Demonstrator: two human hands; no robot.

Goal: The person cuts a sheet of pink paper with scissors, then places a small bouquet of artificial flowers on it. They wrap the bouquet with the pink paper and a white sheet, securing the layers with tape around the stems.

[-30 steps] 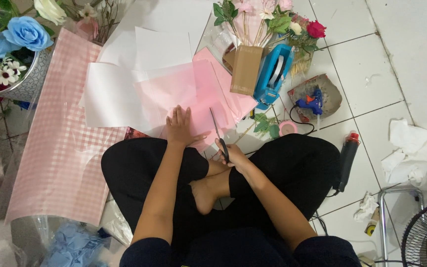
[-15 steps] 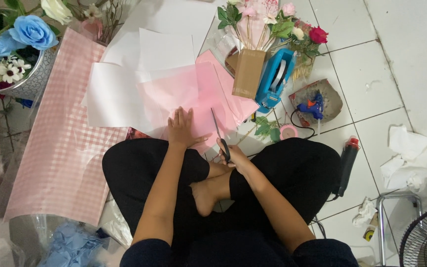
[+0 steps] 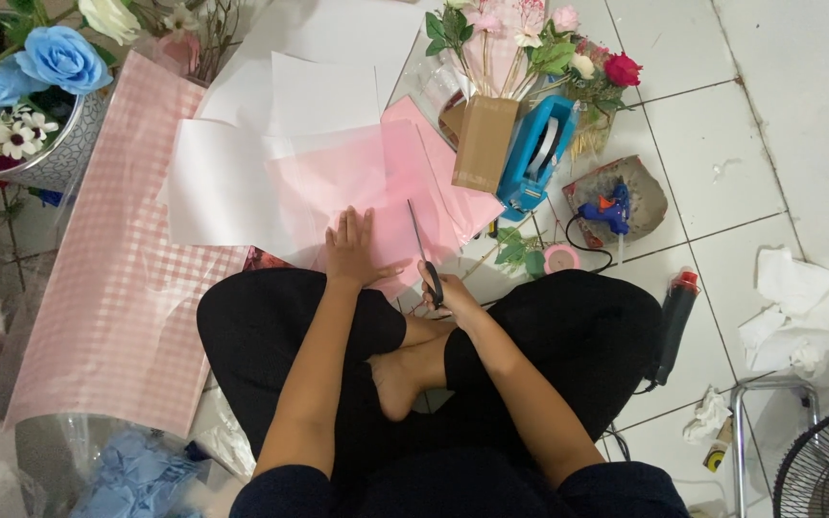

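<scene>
Seated cross-legged on the white tiled floor (image 3: 722, 125), a person in black trousers cuts wrapping paper. The right hand (image 3: 448, 293), just below the frame's centre, is closed through the handles of a pair of slim dark-handled scissors (image 3: 422, 251), blades pointing up the frame into a translucent pink sheet of paper (image 3: 386, 182). The left hand (image 3: 355, 247) lies open, fingers spread, pressing the same sheet flat just left of the blades.

A clean cut here seems to depend on that flat palm keeping the thin sheet taut near the cut line, with the blades running in long, steady strokes instead of short snips, which could tear it.

Beyond the pink sheet lie white paper sheets (image 3: 242, 182), and a pink-and-white checked paper roll (image 3: 127, 297) runs down the left. Right of centre sit a blue tape dispenser (image 3: 534, 153), a brown paper bag of artificial flowers (image 3: 484, 142) and a blue glue gun (image 3: 606, 213). A metal bucket of blue and white flowers (image 3: 45, 163) fills the upper left.
</scene>
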